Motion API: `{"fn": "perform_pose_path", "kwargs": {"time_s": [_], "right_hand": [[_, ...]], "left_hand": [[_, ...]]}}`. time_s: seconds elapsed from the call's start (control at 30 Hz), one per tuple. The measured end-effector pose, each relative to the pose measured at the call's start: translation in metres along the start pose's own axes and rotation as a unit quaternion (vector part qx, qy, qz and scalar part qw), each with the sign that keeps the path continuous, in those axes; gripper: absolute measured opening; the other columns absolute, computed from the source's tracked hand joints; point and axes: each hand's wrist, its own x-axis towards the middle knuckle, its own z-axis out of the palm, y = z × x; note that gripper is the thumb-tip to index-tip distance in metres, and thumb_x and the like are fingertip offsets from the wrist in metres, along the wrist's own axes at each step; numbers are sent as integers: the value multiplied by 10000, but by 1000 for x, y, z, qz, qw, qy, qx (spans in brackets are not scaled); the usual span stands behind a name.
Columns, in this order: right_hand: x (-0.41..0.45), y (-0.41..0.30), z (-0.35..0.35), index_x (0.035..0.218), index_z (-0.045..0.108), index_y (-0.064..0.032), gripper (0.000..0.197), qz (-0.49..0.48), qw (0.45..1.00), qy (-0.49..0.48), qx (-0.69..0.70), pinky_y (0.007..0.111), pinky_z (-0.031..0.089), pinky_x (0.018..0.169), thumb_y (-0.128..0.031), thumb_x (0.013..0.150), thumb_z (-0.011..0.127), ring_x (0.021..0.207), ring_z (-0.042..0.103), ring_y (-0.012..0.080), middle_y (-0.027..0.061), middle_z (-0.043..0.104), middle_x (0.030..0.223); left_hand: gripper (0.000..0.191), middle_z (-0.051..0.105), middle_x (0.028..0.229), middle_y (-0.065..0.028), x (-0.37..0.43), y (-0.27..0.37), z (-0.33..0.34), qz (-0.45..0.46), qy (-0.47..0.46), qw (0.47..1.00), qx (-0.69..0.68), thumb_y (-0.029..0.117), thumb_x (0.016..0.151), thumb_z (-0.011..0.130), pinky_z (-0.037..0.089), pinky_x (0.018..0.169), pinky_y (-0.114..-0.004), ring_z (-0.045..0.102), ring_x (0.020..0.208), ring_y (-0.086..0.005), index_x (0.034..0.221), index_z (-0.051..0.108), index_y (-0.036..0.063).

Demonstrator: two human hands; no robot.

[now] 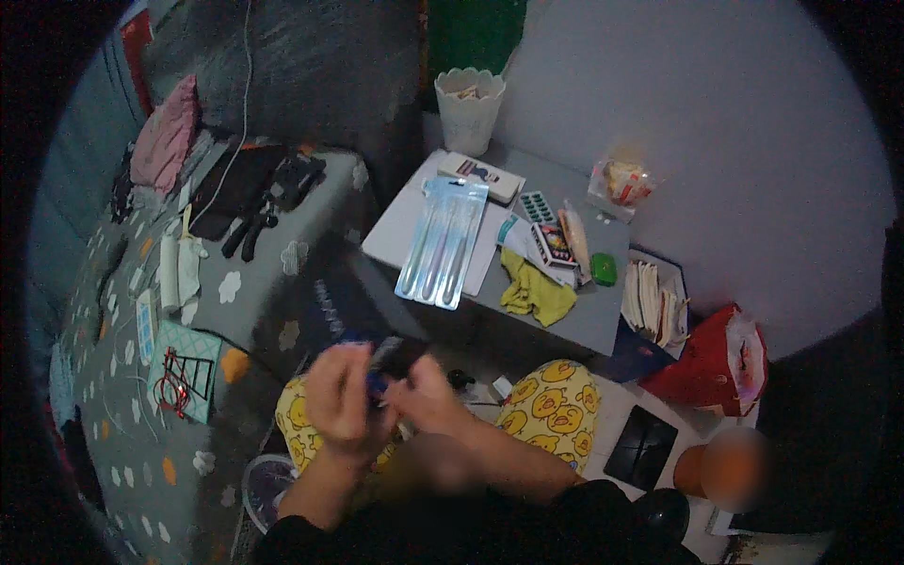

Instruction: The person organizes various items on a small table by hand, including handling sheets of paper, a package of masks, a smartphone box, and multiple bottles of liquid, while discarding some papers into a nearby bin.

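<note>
My left hand (pixel 339 399) and my right hand (pixel 427 395) are raised close together above my lap, both blurred. Between them is a small dark blue and black item (pixel 388 367), too blurred to name. The fingers of my right hand touch its lower right side, and my left hand lies against its left side. Below are my knees in yellow duck-print trousers (pixel 554 402). On the grey table beyond lies a clear-and-blue pack of three toothbrushes (pixel 441 244), resting on white paper and jutting over the table's front edge.
The grey table (pixel 537 328) also bears a yellow-green cloth (pixel 533 289), a green pill blister (pixel 538 207), a green box (pixel 604 269) and a white basket (pixel 470 113). A red bag (pixel 706 367) stands right. A bed (pixel 275 275) at left holds red-framed glasses (pixel 169 395) and cables.
</note>
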Motion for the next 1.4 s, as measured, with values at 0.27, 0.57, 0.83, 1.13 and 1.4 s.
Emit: {"fn": "perform_pose_path", "kwargs": {"time_s": [0.27, 0.57, 0.83, 1.13, 1.4], "right_hand": [[19, -101, -92, 1129, 411, -27, 416, -163, 941, 292, -51, 317, 438, 800, -96, 751, 571, 951, 511, 183, 73, 511, 1051], [119, -186, -243, 984, 487, -95, 316, -122, 931, 342, -29, 296, 450, 790, -275, 740, 576, 922, 537, 177, 38, 553, 910], [199, -147, -351, 977, 525, -143, 335, -40, 894, 439, -81, 340, 467, 728, -395, 758, 546, 861, 558, 200, 58, 568, 920], [237, -126, -383, 1099, 499, -10, 485, -14, 736, 582, -346, 385, 420, 791, -413, 833, 456, 931, 536, 285, 156, 568, 1001], [230, -120, -347, 1095, 505, 21, 556, 24, 588, 430, -684, 396, 383, 867, -390, 733, 601, 998, 495, 365, 244, 496, 1103]], "left_hand": [[626, 472, 1141, -234, 43, 13, 87, 46, -73, 957, -279, 132, 652, 687, 387, 889, -393, 480, 1025, -377, 1153, 386, -92], [621, 445, 1163, -232, 23, -98, 184, -143, -118, 970, -156, 196, 646, 664, 257, 964, -471, 378, 1124, -387, 1161, 405, -36], [671, 297, 1296, -265, 12, -113, 221, -202, -280, 935, -79, 362, 703, 616, 114, 1007, -524, 211, 1233, -409, 1190, 396, -44], [657, 293, 1294, -269, 14, -118, 214, -204, -276, 932, -120, 371, 709, 612, 105, 1000, -542, 203, 1234, -420, 1173, 408, -48], [652, 293, 1294, -260, 8, -124, 215, -209, -271, 934, -100, 357, 713, 622, 109, 999, -546, 205, 1232, -424, 1184, 396, -32]]}}
